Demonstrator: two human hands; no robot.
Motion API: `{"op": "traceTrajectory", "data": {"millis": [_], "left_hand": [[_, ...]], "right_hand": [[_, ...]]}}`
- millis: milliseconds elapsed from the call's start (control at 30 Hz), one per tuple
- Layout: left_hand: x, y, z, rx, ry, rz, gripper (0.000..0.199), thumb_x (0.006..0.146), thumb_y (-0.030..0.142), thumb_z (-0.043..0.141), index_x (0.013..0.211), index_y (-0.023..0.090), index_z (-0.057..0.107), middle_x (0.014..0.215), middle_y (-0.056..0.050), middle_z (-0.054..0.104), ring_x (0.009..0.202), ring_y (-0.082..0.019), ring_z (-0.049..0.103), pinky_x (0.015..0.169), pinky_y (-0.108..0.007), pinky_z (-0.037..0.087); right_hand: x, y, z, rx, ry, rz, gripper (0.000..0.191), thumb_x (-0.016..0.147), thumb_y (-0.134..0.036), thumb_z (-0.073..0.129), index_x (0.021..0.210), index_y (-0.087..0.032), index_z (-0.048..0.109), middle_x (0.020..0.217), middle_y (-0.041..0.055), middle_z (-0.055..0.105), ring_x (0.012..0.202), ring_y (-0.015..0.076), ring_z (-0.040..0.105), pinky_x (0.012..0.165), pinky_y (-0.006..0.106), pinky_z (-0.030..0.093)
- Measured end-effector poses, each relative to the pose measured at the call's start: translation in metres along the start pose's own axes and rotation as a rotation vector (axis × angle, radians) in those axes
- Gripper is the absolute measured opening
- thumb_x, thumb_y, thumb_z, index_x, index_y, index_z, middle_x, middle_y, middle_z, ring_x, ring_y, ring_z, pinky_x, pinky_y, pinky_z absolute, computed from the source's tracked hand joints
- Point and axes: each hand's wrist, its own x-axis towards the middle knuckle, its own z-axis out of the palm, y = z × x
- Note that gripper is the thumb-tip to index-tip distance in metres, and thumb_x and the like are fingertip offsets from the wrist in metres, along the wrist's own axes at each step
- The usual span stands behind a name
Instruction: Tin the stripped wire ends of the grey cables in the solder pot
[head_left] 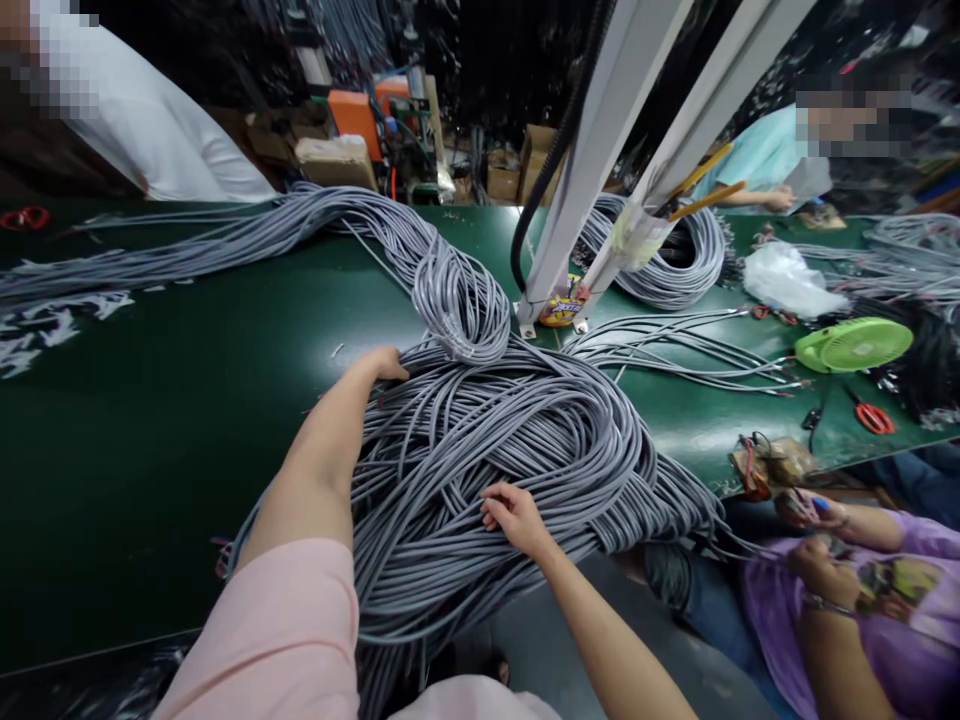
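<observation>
My right hand (514, 518) is open, with the fingers a bit bent. It lies on top of a big heap of thin grey cables (480, 470) and does not grip them. My left hand (382, 366) is at the far side of the heap, with its fingers going down on the cables. I cannot tell if it grips or only rests there.

The heap sits at the near edge of the green table top (172, 470) and hangs over that edge, down toward me. A tight loop of the same cable (457, 300) sits on the far side of the heap. A long band of cable (300, 225) runs from that loop to the left, along the table.

The cables cross over and under each other, so a soft touch looks best here. Flat, open fingers can feel which strand is on top. A hard pull could make the crossings bite tight, so it is better to lift the top strands a few at a time.

Past the two white metal posts (574, 170) lies a round coil of cable (660, 255). Near it are a green fan (855, 345) and red-handled scissors (874, 418). At my right, a person in a purple shirt (847, 590) sits and holds a phone (799, 507). Across the table is a person in a pale blue shirt (757, 165).
</observation>
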Motion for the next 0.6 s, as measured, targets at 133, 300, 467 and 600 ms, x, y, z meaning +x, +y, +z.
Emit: {"op": "traceTrajectory", "data": {"millis": [133,300,467,600], "left_hand": [[-0.016,0.01,-0.024,0.08,-0.089,0.06,0.041,0.061,0.027,0.072,0.099,0.012,0.068,0.079,-0.008,0.073,0.081,-0.024,0.068,0.076,-0.026,0.05],[-0.06,0.027,-0.031,0.114,-0.093,0.153,0.056,0.068,0.03,0.065,0.122,0.016,0.057,0.103,-0.006,0.071,0.095,-0.022,0.067,0.085,-0.024,0.048],[-0.116,0.029,0.002,0.139,-0.047,0.185,0.073,0.077,0.03,0.055,0.145,0.02,0.029,0.125,-0.008,0.063,0.11,-0.022,0.061,0.091,-0.025,0.046],[-0.12,0.025,0.005,0.214,-0.068,0.149,0.075,0.076,0.034,0.058,0.144,0.016,0.033,0.121,-0.014,0.064,0.11,-0.03,0.061,0.092,-0.035,0.046]], "right_hand": [[0.002,0.003,0.0,-0.006,0.002,-0.01,0.017,0.073,-0.033,0.061,0.083,-0.019,0.063,0.063,-0.0029,0.061,0.051,0.0097,0.059,0.049,0.022,0.05],[0.004,0.003,0.001,-0.02,0.003,-0.01,0.017,0.073,-0.033,0.059,0.082,-0.019,0.062,0.064,-0.0029,0.06,0.052,0.0106,0.06,0.049,0.023,0.051],[0.006,0.004,0.002,-0.033,0.005,-0.02,0.018,0.072,-0.033,0.057,0.082,-0.019,0.061,0.062,-0.0032,0.059,0.051,0.011,0.059,0.048,0.024,0.05],[0.007,0.006,0.003,-0.039,0.002,-0.037,0.017,0.073,-0.032,0.056,0.083,-0.019,0.062,0.063,-0.003,0.059,0.051,0.0109,0.06,0.047,0.023,0.05]]}}
